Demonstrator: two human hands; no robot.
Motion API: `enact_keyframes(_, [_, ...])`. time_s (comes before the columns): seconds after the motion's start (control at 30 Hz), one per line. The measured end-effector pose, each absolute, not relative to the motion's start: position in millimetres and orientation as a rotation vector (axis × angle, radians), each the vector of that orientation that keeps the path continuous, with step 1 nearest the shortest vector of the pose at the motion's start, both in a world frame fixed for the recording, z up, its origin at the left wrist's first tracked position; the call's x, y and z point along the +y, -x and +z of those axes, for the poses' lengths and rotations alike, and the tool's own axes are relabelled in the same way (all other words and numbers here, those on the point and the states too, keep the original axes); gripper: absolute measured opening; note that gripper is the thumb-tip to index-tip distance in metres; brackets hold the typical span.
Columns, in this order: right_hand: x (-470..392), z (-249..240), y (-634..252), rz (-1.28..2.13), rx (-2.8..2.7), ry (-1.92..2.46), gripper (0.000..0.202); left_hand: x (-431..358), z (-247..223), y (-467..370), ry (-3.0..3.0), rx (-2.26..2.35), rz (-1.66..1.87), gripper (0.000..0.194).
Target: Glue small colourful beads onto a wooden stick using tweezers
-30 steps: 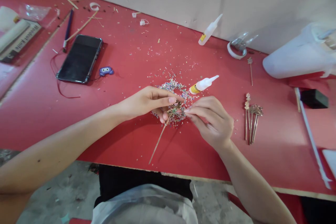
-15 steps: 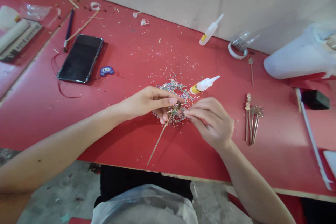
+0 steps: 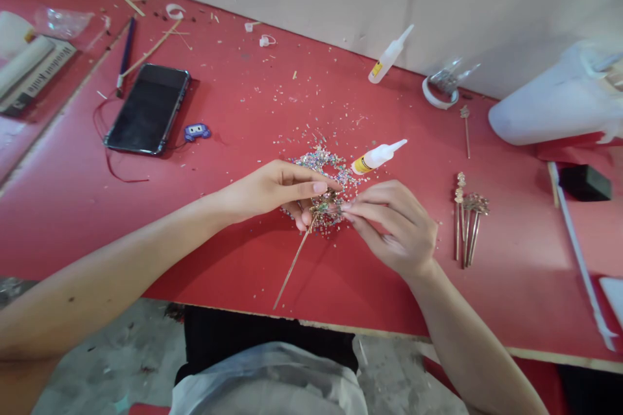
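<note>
My left hand (image 3: 282, 191) is closed around the ornamented head of a hair stick (image 3: 293, 269), whose thin shaft slants down toward the table's front edge. Parts of that head show green and gold between the fingers. With thumb and forefinger pinched together, my right hand (image 3: 396, 220) meets the right side of the ornament; whatever lies in the pinch is too small to make out. Beneath both hands spreads a pile of glittering chips (image 3: 318, 159). A glue bottle (image 3: 377, 157) with a yellow label lies just beyond my right hand.
Several finished-looking hair sticks (image 3: 472, 233) lie at right. Another glue bottle (image 3: 389, 58) is near the wall. A phone (image 3: 148, 109), a brush (image 3: 127, 55) and a knife box (image 3: 41, 74) are at left. A white container (image 3: 540, 107) and a black block (image 3: 584, 183) are far right.
Almost nothing differs. My right hand has shifted very slightly, its pinch staying at the ornament, and my left hand keeps its hold on the hair stick.
</note>
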State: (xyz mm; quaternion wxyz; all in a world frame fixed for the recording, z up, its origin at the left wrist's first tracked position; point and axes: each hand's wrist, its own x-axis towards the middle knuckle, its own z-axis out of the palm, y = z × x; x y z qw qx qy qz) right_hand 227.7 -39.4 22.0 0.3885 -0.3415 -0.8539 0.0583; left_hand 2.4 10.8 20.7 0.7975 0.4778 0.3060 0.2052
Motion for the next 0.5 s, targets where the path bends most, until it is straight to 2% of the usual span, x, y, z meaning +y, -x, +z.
enact_keyframes(0.5, [-43.1, 18.3, -232.4, 0.124, -2.051, 0.855, 0.024, 11.9, 21.4, -0.6, -0.983, 0.623, 0.460, 0.032])
